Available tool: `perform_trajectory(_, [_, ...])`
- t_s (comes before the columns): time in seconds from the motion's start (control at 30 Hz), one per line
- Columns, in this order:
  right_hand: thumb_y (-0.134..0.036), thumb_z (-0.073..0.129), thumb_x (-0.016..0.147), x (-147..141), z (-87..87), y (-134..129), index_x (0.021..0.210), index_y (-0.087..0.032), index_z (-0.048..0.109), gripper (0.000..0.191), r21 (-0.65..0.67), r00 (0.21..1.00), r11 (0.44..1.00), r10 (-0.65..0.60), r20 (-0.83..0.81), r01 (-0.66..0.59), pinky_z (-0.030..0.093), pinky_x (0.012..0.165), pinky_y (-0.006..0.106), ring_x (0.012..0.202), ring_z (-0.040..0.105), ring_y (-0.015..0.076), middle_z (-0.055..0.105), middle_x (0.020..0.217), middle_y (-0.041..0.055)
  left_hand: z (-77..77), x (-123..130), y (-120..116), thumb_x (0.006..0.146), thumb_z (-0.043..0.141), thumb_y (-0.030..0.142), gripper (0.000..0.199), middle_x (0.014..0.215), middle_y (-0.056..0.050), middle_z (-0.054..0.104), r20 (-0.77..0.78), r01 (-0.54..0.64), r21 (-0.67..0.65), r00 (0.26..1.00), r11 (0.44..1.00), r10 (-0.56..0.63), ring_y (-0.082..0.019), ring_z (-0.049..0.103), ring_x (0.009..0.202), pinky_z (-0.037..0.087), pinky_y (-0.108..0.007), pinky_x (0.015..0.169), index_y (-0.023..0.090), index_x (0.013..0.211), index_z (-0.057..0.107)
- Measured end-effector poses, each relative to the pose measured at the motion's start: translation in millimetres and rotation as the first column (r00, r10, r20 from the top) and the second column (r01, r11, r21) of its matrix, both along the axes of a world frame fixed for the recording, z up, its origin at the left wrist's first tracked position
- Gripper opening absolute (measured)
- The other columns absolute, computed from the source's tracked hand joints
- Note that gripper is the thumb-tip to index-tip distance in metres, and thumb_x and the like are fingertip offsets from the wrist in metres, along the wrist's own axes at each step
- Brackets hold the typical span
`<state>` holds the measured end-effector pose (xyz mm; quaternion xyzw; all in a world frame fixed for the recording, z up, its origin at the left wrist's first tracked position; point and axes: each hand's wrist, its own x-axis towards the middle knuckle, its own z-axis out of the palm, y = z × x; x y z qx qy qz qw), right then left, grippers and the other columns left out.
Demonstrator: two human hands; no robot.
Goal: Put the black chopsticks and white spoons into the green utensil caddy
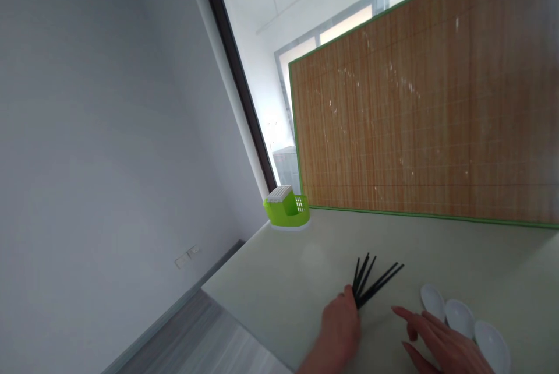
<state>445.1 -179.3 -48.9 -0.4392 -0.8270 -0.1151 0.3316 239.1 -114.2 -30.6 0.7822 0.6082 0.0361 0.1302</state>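
Head view: left hand [342, 323] pinches fanned black chopsticks [369, 295] over the table [271, 281]; right hand [445, 340], fingers spread, holds nothing beside white spoons [459, 317]. If the pinch slackens, the chopsticks could scatter.

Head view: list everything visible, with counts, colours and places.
Thin sticks: at least five, black, in left hand.
Spoon-like pieces: three, white, lower right on table.
Caddy: one, green and white, table's far left corner.
Table: one, white, lower middle.
Mat: one, brown, green-edged, upright behind table.
Windows: several, bright, behind mat.
Box: one, grey, left of mat.
Post: one, dark, slanting left of mat.
Wall: one, grey, left.
Wall plates: two, pale, low on wall.
Floor: one, grey, lower left.
Left hand: one, bare, closed around sticks, bottom centre.
Right hand: one, bare, fingers spread, beside spoon-like pieces.
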Motion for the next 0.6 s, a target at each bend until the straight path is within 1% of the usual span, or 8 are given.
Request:
perform_trajectory(0.03, [-0.022, 0.045, 0.088, 1, -1.0, 1, 0.131, -0.016, 0.04, 0.044, -0.009, 1.0, 1.0, -0.002, -0.015, 0.002, 0.055, 0.064, 0.022, 0.073, 0.067, 0.0144, 0.068, 0.081, 0.0012, -1.3, 12, -8, 0.081, 0.034, 0.001, 0.053, 0.108, -0.015, 0.065, -0.002, -0.01, -0.014, 1.0, 1.0, 0.01, -0.027, 0.063, 0.098, 0.05, -0.037, 0.081, 0.013, 0.131, 0.044])
perform_trajectory(0.1, [-0.021, 0.044, 0.087, 2, -6.7, 5, 0.132, -0.014, 0.04, 0.046, 0.011, 1.0, 1.0, -0.01, -0.019, 0.01, 0.056, 0.068, 0.024, 0.076, 0.067, 0.0157, 0.069, 0.083, 0.0031, -2.7, 31, -23, 0.08, 0.033, -0.002, 0.057, 0.11, -0.017, 0.063, -0.001, -0.013, -0.043, 1.0, 0.999, 0.013, -0.029, 0.064, 0.097, 0.051, -0.04, 0.08, 0.012, 0.135, 0.041])
perform_trajectory(0.17, [-0.022, 0.048, 0.085, 4, -16.2, 9, 0.128, -0.014, 0.046, 0.044, 0.076, 0.999, 0.997, -0.03, 0.012, 0.029, 0.057, 0.071, 0.028, 0.082, 0.068, 0.0189, 0.071, 0.091, 0.0063, -3.4, 44, -33, 0.08, 0.034, -0.002, 0.059, 0.112, -0.019, 0.062, -0.003, -0.007, -0.068, 1.0, 0.998, 0.007, -0.031, 0.064, 0.097, 0.052, -0.042, 0.08, 0.012, 0.137, 0.04])
perform_trajectory(0.23, [-0.021, 0.051, 0.082, 6, -26.1, 13, 0.12, -0.015, 0.055, 0.039, 0.13, 0.997, 0.991, -0.045, 0.065, 0.036, 0.058, 0.073, 0.03, 0.086, 0.068, 0.0214, 0.071, 0.097, 0.0087, -4.7, 53, -41, 0.082, 0.035, -0.001, 0.058, 0.113, -0.019, 0.061, -0.011, -0.019, -0.087, 1.0, 0.996, 0.018, -0.032, 0.063, 0.097, 0.053, -0.043, 0.08, 0.013, 0.137, 0.041])
perform_trajectory(0.3, [-0.019, 0.052, 0.08, 6, -32.6, 15, 0.112, -0.015, 0.061, 0.034, 0.144, 0.993, 0.989, -0.05, 0.107, 0.034, 0.059, 0.073, 0.031, 0.086, 0.069, 0.0221, 0.072, 0.097, 0.0097, -7.9, 60, -46, 0.084, 0.034, 0.0, 0.056, 0.113, -0.018, 0.061, -0.023, -0.057, -0.092, 0.998, 0.994, 0.055, -0.031, 0.064, 0.096, 0.054, -0.044, 0.08, 0.015, 0.137, 0.043])
perform_trajectory(0.43, [-0.015, 0.05, 0.078, 3, -33.1, 14, 0.105, -0.015, 0.065, 0.032, 0.09, 0.991, 0.996, -0.026, 0.129, 0.014, 0.059, 0.073, 0.031, 0.082, 0.07, 0.0214, 0.072, 0.092, 0.0096, -19.6, 68, -52, 0.088, 0.035, 0.004, 0.052, 0.114, -0.015, 0.062, -0.032, -0.106, -0.074, 0.994, 0.992, 0.104, -0.029, 0.064, 0.098, 0.055, -0.042, 0.082, 0.02, 0.136, 0.046])
perform_trajectory(0.6, [-0.01, 0.051, 0.075, 0, -28.6, 10, 0.105, -0.017, 0.065, 0.035, -0.03, 0.996, 0.999, 0.017, 0.093, -0.014, 0.059, 0.075, 0.03, 0.083, 0.069, 0.0204, 0.072, 0.092, 0.0081, -37.7, 73, -52, 0.09, 0.04, 0.012, 0.042, 0.115, -0.014, 0.063, -0.01, -0.112, -0.004, 0.994, 0.994, 0.112, -0.031, 0.057, 0.111, 0.056, -0.042, 0.082, 0.021, 0.129, 0.054])
